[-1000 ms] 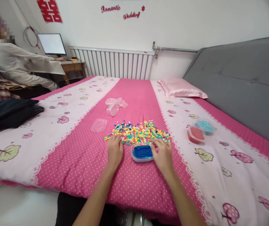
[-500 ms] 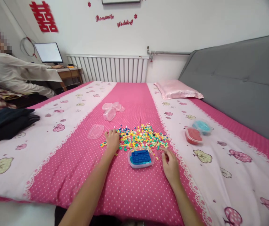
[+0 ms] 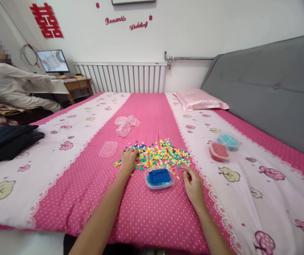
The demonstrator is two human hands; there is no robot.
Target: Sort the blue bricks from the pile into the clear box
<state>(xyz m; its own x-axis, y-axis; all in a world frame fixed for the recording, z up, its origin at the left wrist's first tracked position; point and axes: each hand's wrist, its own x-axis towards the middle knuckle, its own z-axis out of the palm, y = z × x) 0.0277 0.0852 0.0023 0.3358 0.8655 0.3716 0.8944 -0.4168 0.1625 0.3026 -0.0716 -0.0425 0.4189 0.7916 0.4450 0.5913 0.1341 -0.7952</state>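
A loose pile of small building bricks (image 3: 158, 154) in yellow, green, white, blue and pink lies on the pink bedspread. My left hand (image 3: 129, 160) rests over the pile's left edge, palm down, its fingers slightly spread and bent onto the bricks. No brick shows in it. At the near side of the pile stands a clear plastic box (image 3: 159, 187) with blue bricks packed in rows. Just right of the box, my right hand (image 3: 193, 186) lies on the bedspread. Its index finger stretches toward the pile's right edge, the thumb apart and nothing visible between them.
To the right stand a box of red bricks (image 3: 219, 151) and a box of light blue bricks (image 3: 228, 141). Clear lids (image 3: 123, 129) lie beyond the pile, with another clear lid (image 3: 108, 149) left of my left hand. A person (image 3: 13, 81) sits at a monitor (image 3: 53, 61).
My left hand has shifted slightly to the right over the bricks. My right hand stays about where it was. The monitor's picture has changed from white to a grey image.
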